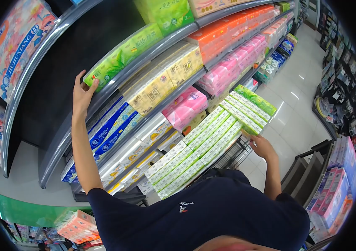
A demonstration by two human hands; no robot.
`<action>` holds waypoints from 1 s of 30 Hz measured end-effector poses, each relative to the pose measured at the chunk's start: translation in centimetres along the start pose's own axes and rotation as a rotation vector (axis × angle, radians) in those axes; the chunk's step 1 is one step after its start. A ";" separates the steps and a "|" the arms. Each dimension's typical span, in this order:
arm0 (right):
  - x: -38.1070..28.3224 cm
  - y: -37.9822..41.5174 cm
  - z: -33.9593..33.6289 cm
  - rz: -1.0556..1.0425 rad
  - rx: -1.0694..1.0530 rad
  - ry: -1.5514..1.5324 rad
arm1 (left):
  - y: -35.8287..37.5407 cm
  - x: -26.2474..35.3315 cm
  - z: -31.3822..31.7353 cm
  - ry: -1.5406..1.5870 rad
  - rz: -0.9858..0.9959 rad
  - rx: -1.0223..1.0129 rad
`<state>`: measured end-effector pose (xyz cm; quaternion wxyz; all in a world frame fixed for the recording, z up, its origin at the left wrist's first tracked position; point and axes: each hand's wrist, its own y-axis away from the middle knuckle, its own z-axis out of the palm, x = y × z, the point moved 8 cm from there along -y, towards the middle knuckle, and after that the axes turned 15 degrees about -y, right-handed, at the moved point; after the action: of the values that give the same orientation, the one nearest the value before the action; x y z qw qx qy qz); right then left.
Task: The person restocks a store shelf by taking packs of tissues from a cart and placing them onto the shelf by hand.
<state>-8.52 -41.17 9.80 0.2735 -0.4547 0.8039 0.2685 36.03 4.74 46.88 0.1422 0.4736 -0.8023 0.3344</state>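
At the left end of a shelf, my left hand grips the end of a long green tissue pack, thumb on its front and fingers over the far side. The pack lies on the shelf behind its grey front rail. My right hand is low on the right, fingers bent at the corner of the white-and-green tissue packs and the rim of a black wire cart. Whether those fingers hold the rim or a pack is hard to make out. The white-and-green packs lie in rows over the cart.
Lower shelves hold cream tissue packs, pink packs and blue packs. Orange packs continue along the shelf to the right. A tiled aisle floor runs past dark racks. Floral packs stand at far left.
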 end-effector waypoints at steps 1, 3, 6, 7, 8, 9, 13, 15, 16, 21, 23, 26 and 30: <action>-0.7 -0.2 0.0 -0.066 0.007 -0.001 | 0.1 0.1 0.0 -0.035 0.011 0.028; -1.4 -0.4 0.1 -0.126 0.017 0.001 | 0.4 0.3 0.1 -0.041 0.016 0.032; -1.6 -0.4 0.4 -0.100 0.000 -0.013 | 0.3 -0.1 -0.3 -0.053 0.079 0.170; -1.6 -0.4 0.5 -0.087 -0.014 -0.012 | 0.5 0.0 -0.8 -0.056 0.131 0.306; -1.5 -0.3 0.5 -0.070 -0.029 -0.013 | 1.1 0.3 -1.2 0.005 0.230 0.436; -1.5 -0.4 0.2 -0.051 -0.022 -0.021 | 3.7 2.9 -1.8 -0.141 0.291 0.587; 1.1 1.3 0.3 -0.051 0.074 -0.015 | 17.3 4.7 9.6 0.154 0.563 0.753; 1.9 1.6 0.3 0.018 0.062 -0.008 | 21.2 5.0 19.8 -0.162 0.435 0.250; 1.6 2.0 0.1 0.035 0.047 0.003 | 23.1 3.2 26.3 0.012 0.193 0.017; 1.9 3.0 -2.1 0.028 0.072 0.010 | 34.4 -0.4 44.2 -0.338 0.251 -0.428; 3.0 3.1 -2.8 0.071 0.112 0.083 | 36.3 -1.0 46.0 -0.429 0.280 -0.460; 4.1 2.9 -3.8 0.102 0.102 0.117 | 35.9 -0.3 45.0 -0.443 0.320 -0.362; 4.9 1.1 -6.6 0.220 0.110 0.173 | 35.8 0.0 44.9 -0.459 0.321 -0.365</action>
<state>-12.93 -48.01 11.33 0.1968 -0.3693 0.8831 0.2121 9.42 -13.66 -0.55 -0.0145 0.3709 -0.9244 0.0880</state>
